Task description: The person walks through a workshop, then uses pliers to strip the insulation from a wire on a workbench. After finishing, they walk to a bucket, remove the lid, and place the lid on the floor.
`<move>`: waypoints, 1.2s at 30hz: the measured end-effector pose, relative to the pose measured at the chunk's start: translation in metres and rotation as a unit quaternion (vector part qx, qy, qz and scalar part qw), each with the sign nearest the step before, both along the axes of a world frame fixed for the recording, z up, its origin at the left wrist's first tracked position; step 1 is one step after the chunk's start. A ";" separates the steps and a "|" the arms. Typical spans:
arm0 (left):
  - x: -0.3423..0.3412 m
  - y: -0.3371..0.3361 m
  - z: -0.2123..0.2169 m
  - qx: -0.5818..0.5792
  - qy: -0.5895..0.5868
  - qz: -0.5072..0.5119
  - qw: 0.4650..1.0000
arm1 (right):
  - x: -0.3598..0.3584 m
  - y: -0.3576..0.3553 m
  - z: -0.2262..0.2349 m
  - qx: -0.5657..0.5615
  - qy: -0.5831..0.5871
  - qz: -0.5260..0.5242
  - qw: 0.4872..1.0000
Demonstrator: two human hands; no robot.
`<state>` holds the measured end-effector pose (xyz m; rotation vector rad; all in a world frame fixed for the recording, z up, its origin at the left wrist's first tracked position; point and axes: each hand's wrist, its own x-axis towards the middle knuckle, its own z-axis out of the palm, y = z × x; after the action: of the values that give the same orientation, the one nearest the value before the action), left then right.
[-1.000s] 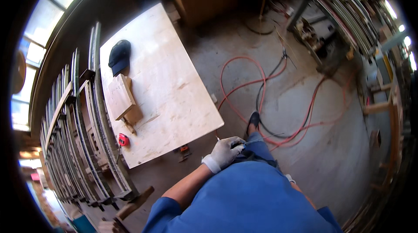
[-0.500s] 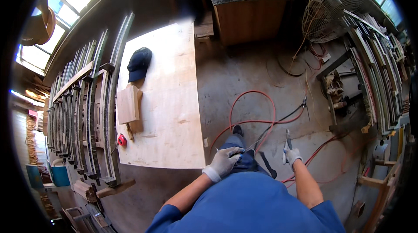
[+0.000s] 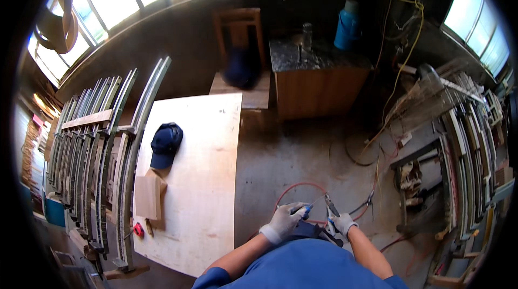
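Observation:
Gloved in white, my left hand (image 3: 284,221) is closed around a slim tool with a dark and blue handle (image 3: 302,211). A thin shaft or wire runs from it toward the pliers; its exact kind is too small to tell. My right hand (image 3: 343,223), also gloved, grips a pair of pliers (image 3: 330,203) with the jaws pointing up and away. The two hands are close together in front of my blue shirt, over my legs. A red hose (image 3: 302,184) lies on the floor just beyond them.
At my left a pale wooden board (image 3: 199,181) holds a dark cap (image 3: 166,145), a wood block (image 3: 148,198) and a red tape measure (image 3: 138,230). Long metal clamps (image 3: 141,111) stand beyond. Ahead are a chair (image 3: 239,11) and a cabinet (image 3: 321,94) with a blue flask (image 3: 348,29).
My right hand has moved left with the pliers, next to my left hand. The view has tilted up, so more of the windows, chair and cabinet shows.

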<state>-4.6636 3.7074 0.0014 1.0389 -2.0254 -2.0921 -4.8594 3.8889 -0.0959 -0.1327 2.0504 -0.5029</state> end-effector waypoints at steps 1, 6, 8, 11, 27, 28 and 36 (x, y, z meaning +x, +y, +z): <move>-0.007 -0.015 -0.001 -0.014 0.002 0.019 1.000 | -0.019 -0.008 -0.031 -0.022 -0.015 -0.022 0.999; -0.025 -0.058 0.013 -0.028 0.021 0.096 0.995 | -0.093 -0.069 -0.070 -0.101 -0.076 -0.066 0.990; -0.038 -0.074 0.017 -0.011 0.032 0.118 0.992 | -0.129 -0.097 -0.096 -0.114 -0.026 -0.017 0.993; -0.047 -0.094 0.006 0.036 0.035 0.172 0.984 | -0.152 -0.166 -0.096 -0.175 -0.070 -0.018 0.982; -0.222 -0.263 -0.005 -0.033 0.010 0.368 0.929 | -0.326 -0.528 -0.033 -0.228 -0.204 -0.041 0.951; -0.232 -0.274 -0.006 -0.051 0.013 0.367 0.929 | -0.340 -0.538 -0.037 -0.210 -0.191 -0.044 0.958; -0.276 -0.352 -0.002 -0.079 -0.026 0.359 0.930 | -0.390 -0.600 -0.044 -0.222 -0.137 -0.010 0.965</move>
<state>-4.9396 3.3557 -0.0010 1.5132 -1.4574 -1.5036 -5.2496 3.2889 -0.1400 -0.2923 1.6442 -0.9364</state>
